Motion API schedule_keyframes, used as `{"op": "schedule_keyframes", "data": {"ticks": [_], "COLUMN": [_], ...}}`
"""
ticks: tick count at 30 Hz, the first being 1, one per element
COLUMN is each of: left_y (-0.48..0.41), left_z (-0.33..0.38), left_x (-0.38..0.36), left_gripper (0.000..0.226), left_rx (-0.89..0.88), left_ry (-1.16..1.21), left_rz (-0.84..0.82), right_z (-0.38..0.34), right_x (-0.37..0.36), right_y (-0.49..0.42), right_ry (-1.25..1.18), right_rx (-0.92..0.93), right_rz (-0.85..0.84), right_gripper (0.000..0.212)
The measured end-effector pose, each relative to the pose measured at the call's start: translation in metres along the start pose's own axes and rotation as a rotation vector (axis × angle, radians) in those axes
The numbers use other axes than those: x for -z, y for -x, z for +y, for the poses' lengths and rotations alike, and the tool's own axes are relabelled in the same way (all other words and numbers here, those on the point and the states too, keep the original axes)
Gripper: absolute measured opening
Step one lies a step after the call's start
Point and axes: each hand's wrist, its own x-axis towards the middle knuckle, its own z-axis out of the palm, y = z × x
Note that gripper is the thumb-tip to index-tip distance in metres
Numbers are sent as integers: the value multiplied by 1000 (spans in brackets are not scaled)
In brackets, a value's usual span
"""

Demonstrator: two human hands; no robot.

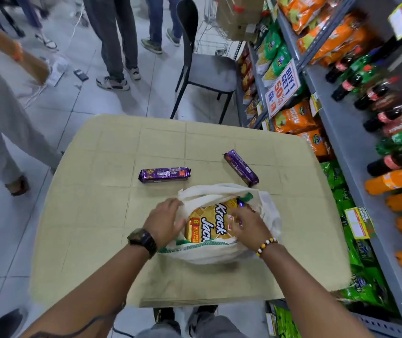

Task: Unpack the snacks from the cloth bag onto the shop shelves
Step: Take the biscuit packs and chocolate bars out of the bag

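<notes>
A white cloth bag [265, 215] lies open on the beige table [85, 215]. Inside it shows a yellow Krack Jack biscuit pack [209, 223]. My left hand [165, 223] holds the bag's left rim, pulling the mouth apart. My right hand [248, 225] reaches into the bag's right side, fingers on the pack's edge near a small purple wrapper [240, 203]; whether it grips anything I cannot tell. Two purple Hide & Seek biscuit rolls lie on the table beyond the bag, one [164, 174] level, one [241, 167] angled at the right.
Grey metal shelves [348, 147] run along the right with orange and green snack bags, cola and orange bottles, and a "Buy 1 Get 1" sign [282, 89]. A black chair [204, 69] stands beyond the table. Several people stand on the tiled floor at the back and left.
</notes>
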Motion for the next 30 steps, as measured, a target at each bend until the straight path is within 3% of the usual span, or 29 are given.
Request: {"op": "schedule_keyframes", "data": {"ticks": [3,5,7,11,13,15,17,20,21,23,26,30], "left_y": [14,28,44,62,64,68,65,50,45,32,22,27], "left_z": [24,29,31,33,33,37,39,43,47,53,59,52], "left_x": [-9,-26,-40,-58,-59,-56,-52,-44,-40,-35,-36,-51], "left_gripper": [23,18,17,30,38,26,21,12,13,15,9,42], "left_rx": [-339,-496,-519,-522,-494,-392,-184,132,218,344,433,522], "left_ry": [-220,-334,-398,-442,-443,-424,-269,134,267,429,491,723], "left_rz": [33,-110,-229,-196,-207,-270,-289,-125,-74,-37,-62,-176], "right_z": [9,17,29,46,50,52,48,38,34,31,29,30], "right_x": [2,4,1,-16,-23,-21,-17,-13,-13,-15,-19,-28], "right_y": [20,29,37,53,57,54,45,29,24,15,10,14], "right_ry": [214,302,366,434,438,382,225,-131,-230,-351,-426,-415], "right_rx": [33,40,29,12,10,5,-14,-153,-211,-327,-456,-477], "right_rz": [-255,-385,-484,-709,-744,-688,-491,-96,-39,-47,-93,-106], "right_gripper": [16,20,22,23,25,24,19,8,4,12,25,23]}}
